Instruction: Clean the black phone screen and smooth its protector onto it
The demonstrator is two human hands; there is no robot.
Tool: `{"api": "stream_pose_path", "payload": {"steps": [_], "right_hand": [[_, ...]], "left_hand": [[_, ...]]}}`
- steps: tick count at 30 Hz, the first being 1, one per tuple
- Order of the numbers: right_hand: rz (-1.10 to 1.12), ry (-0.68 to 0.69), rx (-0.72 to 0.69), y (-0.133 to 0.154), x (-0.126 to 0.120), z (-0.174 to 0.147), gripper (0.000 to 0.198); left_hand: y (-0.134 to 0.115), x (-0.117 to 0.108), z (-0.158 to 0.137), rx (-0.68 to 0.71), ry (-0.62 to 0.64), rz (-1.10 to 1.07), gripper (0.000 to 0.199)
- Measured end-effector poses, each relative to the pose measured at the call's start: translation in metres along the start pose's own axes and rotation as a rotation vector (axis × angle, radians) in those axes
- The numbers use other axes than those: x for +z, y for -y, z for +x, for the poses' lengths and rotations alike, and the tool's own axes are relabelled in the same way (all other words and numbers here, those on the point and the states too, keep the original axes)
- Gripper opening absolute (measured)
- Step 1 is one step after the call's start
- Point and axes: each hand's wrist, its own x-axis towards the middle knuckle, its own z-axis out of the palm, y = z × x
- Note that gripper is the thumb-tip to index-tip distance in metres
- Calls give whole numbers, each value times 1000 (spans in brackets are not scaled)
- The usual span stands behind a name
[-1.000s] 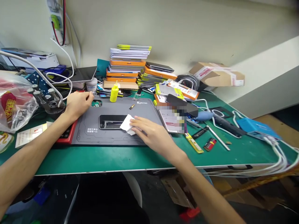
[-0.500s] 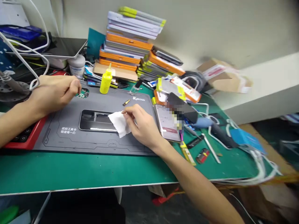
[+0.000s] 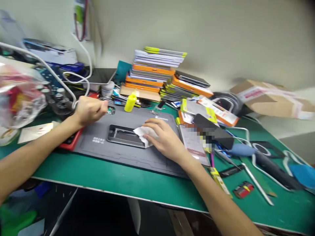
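A black smartphone point(image 3: 120, 136) lies flat with its glossy side up on the grey work mat point(image 3: 137, 162). My right hand point(image 3: 163, 137) is closed on a white wipe point(image 3: 145, 132), which covers the phone's right end. My left hand point(image 3: 91, 109) is curled into a fist above the mat's left side, and whatever may be inside it is hidden. Just beyond that fist is a small green circuit board point(image 3: 111, 110). Behind the phone stands a yellow squeeze bottle point(image 3: 130, 102), and a small clear bottle with a black cap point(image 3: 158, 107) is to its right.
Stacked orange and grey boxes point(image 3: 150, 75) rise at the back. Another phone point(image 3: 193, 144), a blue-handled tool point(image 3: 242, 149) and cables crowd the right. A red device point(image 3: 70, 141) sits under my left forearm. A plastic bag point(image 3: 19, 95) stands far left.
The camera view has swung, so everything appears shifted right and mostly lower. My right hand stays with the wipe at the phone's right end; its fingers now lie flatter. My left hand remains a fist.
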Motion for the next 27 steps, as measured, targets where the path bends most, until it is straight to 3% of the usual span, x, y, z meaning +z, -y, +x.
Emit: {"api": "stream_pose_path", "payload": {"steps": [4,9,15,19,24,27], "right_hand": [[41,-32,108,3,-4,2,18],[82,-18,178,24,-18,-11,25],[40,310,48,28,-10,-18,60],[70,416,51,37,5,14,69],[-18,505,-41,81,23,74,89],[-71,520,-114,90,30,92,92]], "left_hand": [[3,3,-1,-17,5,63,63],[4,4,0,-30,18,54,63],[-1,16,6,-99,60,11,64],[-4,16,12,-114,138,31,63],[-8,0,20,-270,247,99,72],[-5,0,21,-338,270,149,72]]}}
